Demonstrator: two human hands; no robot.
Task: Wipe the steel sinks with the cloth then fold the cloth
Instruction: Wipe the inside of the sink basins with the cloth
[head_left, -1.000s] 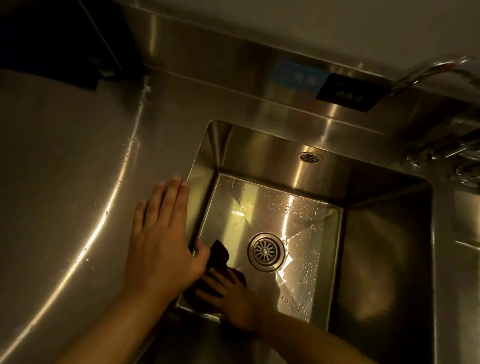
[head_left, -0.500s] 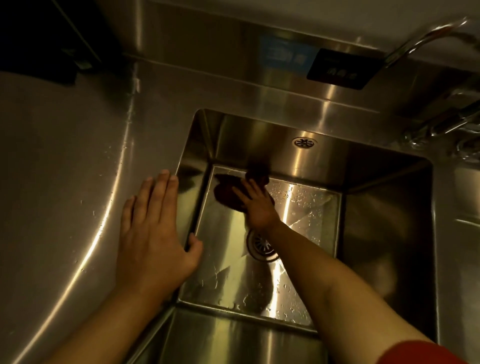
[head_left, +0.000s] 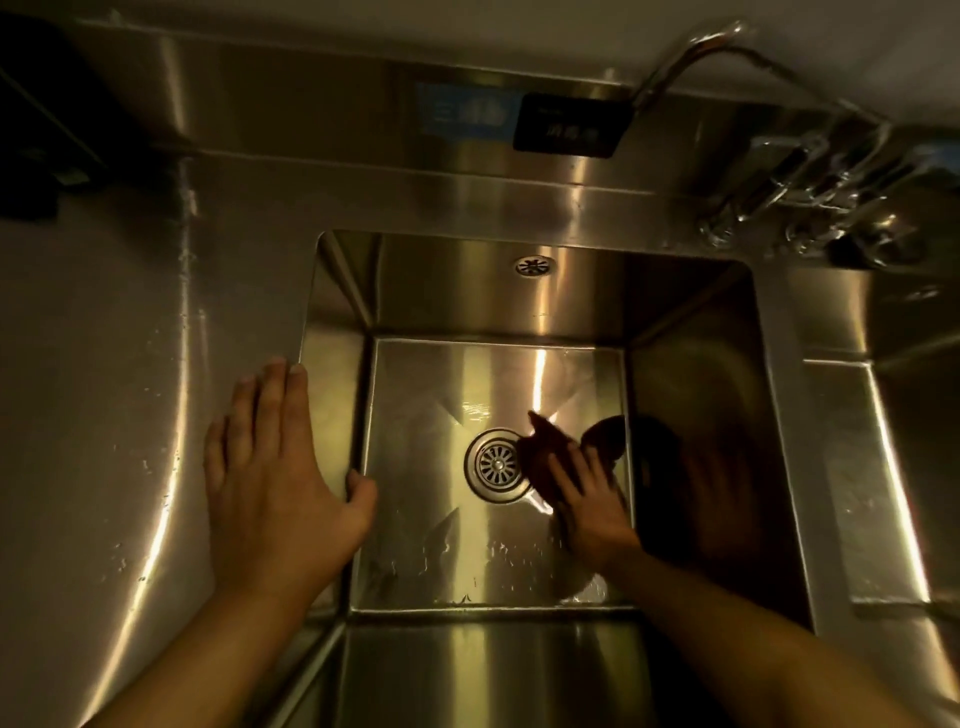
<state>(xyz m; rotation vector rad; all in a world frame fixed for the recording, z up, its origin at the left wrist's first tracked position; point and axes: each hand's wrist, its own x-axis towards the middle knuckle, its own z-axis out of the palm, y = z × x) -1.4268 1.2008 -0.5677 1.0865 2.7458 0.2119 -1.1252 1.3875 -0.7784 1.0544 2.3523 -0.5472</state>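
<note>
A deep square steel sink (head_left: 343, 322) fills the middle of the view, with a round drain (head_left: 497, 464) in its wet floor. A dark cloth (head_left: 553, 451) lies on the sink floor just right of the drain, close to the right wall. My right hand (head_left: 589, 506) presses flat on the cloth with fingers spread. My left hand (head_left: 270, 478) rests flat on the steel counter at the sink's left rim, thumb hooked over the edge. The near part of the cloth is hidden under my right hand.
A second sink (head_left: 914, 415) begins at the right edge. A steel tap (head_left: 691, 52) and valve handles (head_left: 810, 208) sit at the back right. Blue and black labels (head_left: 566, 124) are stuck on the backsplash. Wet steel counter (head_left: 93, 389) spreads to the left.
My right hand has swept the cloth from the sink's near left corner to the far left, then across to the right of the drain. My left hand has stayed on the rim.
</note>
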